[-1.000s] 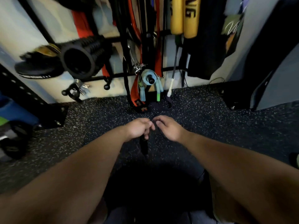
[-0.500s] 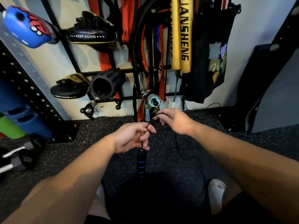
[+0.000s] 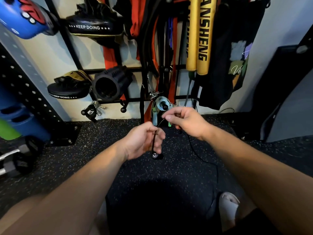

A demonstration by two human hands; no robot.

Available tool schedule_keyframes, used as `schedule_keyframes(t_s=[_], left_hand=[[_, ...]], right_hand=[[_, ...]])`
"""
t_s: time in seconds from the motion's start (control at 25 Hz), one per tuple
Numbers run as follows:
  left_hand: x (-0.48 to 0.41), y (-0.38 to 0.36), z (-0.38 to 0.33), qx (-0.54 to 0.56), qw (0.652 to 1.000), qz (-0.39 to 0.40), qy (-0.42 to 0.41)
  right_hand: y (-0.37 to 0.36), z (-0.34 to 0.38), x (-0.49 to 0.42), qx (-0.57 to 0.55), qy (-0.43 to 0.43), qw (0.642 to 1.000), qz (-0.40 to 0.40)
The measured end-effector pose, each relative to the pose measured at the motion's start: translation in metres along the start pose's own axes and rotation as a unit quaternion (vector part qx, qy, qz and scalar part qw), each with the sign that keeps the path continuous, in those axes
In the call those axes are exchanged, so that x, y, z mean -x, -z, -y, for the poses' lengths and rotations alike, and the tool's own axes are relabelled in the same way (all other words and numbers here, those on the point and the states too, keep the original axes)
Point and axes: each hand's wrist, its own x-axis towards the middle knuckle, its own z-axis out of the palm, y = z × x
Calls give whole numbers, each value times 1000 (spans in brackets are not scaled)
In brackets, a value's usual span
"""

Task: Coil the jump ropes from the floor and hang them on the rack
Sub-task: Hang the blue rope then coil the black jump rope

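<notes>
Two bare hands are up in front of you, both working one black jump rope [image 3: 201, 155]. Your left hand [image 3: 144, 141] is curled around the rope's black handle [image 3: 155, 143], grip pressed shut on it, with the handle's round end cap poking out just below your fingers. Your right hand [image 3: 188, 122] sits a little higher and nearer the rack [image 3: 135, 69], its thumb and forefinger pinching the thin cord where it leaves the handle. From that pinch the cord drops under your right wrist, runs loose over the speckled black floor [image 3: 84, 150] and trails back toward your white sock [image 3: 227, 209].

Take the rack as your landmark: it is a black wall frame straight ahead, above and beyond both hands. On a lower peg of the rack, just behind your right hand's fingertips, hangs a pale blue coiled rope [image 3: 161, 103] with light blue and green handles dangling under it. Hanging on the rack's upper right are two yellow padded sticks [image 3: 200, 36]. At the rack's lower left sit a black foam roller [image 3: 110, 83] and a black focus pad [image 3: 67, 89] reading KEEP DOING. Beyond the rack's left edge, dumbbells [image 3: 15, 160] lie on the floor.
</notes>
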Motion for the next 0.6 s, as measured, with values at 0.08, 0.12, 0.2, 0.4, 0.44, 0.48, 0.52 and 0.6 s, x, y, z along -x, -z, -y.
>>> schedule_keyframes(t_s=[0.08,0.12,0.2,0.4,0.44,0.48,0.52,0.6], left_hand=[[0,-3,-3,44,998,39,-7],[-1,-4,-4,76,996,50,-20],[-4,-3,-6,147,987,43,-55],[-7,0,-11,237,964,-13,-123],[-7,1,-12,243,961,-26,-132],[-7,3,-14,245,958,-40,-142],[-6,5,-15,247,955,-52,-153],[-7,12,-17,250,949,-80,-173]], right_hand=[[-8,-1,-5,13,27,999,-35],[-11,-3,-7,13,32,998,-49],[-15,-11,-9,3,17,998,-58],[-37,-26,-2,94,-79,992,-1],[-42,-26,2,120,-79,989,18],[-46,-27,5,147,-75,986,40],[-48,-27,9,178,-69,980,62],[-51,-23,18,242,-58,963,101]])
